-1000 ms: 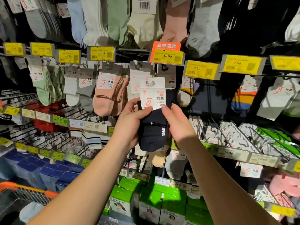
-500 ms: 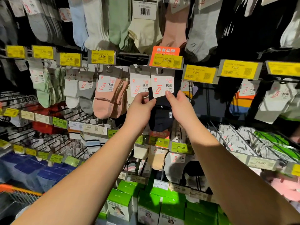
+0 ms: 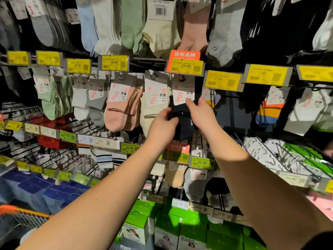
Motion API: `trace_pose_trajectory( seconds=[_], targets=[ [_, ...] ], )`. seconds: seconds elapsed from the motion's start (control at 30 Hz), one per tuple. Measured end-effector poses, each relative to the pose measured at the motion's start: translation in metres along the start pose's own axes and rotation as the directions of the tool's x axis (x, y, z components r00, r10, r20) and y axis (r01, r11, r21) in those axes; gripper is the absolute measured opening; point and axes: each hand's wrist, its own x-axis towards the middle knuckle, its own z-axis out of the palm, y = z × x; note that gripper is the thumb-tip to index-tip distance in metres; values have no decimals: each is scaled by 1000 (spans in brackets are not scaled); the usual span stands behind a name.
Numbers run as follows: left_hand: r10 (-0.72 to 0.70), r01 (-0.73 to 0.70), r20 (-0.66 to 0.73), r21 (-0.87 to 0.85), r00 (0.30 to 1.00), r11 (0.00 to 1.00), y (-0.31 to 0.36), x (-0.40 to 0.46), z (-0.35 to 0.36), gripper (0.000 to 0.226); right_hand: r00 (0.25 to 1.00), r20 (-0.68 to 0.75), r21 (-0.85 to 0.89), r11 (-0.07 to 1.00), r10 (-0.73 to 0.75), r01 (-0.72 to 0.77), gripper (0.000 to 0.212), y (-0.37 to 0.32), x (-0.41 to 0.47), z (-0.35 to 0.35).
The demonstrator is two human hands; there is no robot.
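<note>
Navy sock pack [image 3: 182, 121]: where is it?

— Mid-rack [image 3: 21, 110], second row of pegs. Going left to right: pink socks [image 3: 117, 112], cream socks [image 3: 147, 112], then the navy pack, just under the orange price tag [image 3: 183, 62].

— And the hands?

— Left hand [image 3: 162, 127] curls round the pack's left edge. Right hand [image 3: 201, 116] grips its right side, thumb pressed on the white card [image 3: 180, 94]. Whether the card is on its peg, I cannot tell.

— How will it handle?

— Probably light, soft and floppy, with only the card stiff. Best held by the card near its hook hole, though thin card may tear if tugged.
</note>
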Motion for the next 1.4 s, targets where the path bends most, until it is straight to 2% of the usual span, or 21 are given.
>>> trace_pose_trajectory(
  seconds=[0.1,0.33,0.5,0.6,0.67,0.73,0.83,0.93,1.0,1.07,1.13,1.23,1.33,1.4],
  targets=[
    [-20,20,20,32,1000,999,0,0,5,54,1000,-6,-60,998,24,-24,59,0,7,3],
    [-6,-4,67,138,998,990,4,1,10,46,996,-15,-166,982,91,-92,65,-2,10,12],
    [-33,14,105,175,994,984,-4,-11,1,52,986,84,-240,963,142,-118,75,10,-6,8],
    [-67,45,111,189,992,981,-19,-27,-10,42,977,116,-241,960,177,-145,77,25,-32,1],
    [-61,36,122,199,991,979,-30,-42,-19,31,987,64,-244,961,147,-128,72,36,-56,-6],
    [-51,22,151,187,987,982,-42,-57,-22,19,994,33,-205,974,106,-97,58,48,-86,-13],
    [-45,14,231,133,972,991,-64,-75,-13,15,983,71,-156,975,168,-155,12,70,-139,-19],
    [-69,45,345,77,936,996,-83,-95,2,21,956,140,-203,952,259,-228,16,95,-191,-24],
    [-90,24,425,158,901,987,-98,-111,20,12,924,153,-219,924,351,-315,26,117,-228,-35],
    [-133,19,470,240,873,970,-112,-132,43,9,896,129,-294,880,424,-374,27,142,-263,-51],
    [-121,-55,520,311,846,949,-124,-157,68,11,870,91,-336,837,484,-431,26,171,-296,-68],
    [-199,27,610,280,767,960,-139,-192,106,12,811,42,-309,779,584,-546,30,208,-342,-99],
    [-166,-74,721,289,673,954,-152,-225,147,11,741,-20,-319,699,671,-641,28,242,-389,-135],
    [-175,-108,777,297,605,949,-158,-248,178,13,677,-6,-295,646,736,-704,26,263,-417,-157]
  ],
)
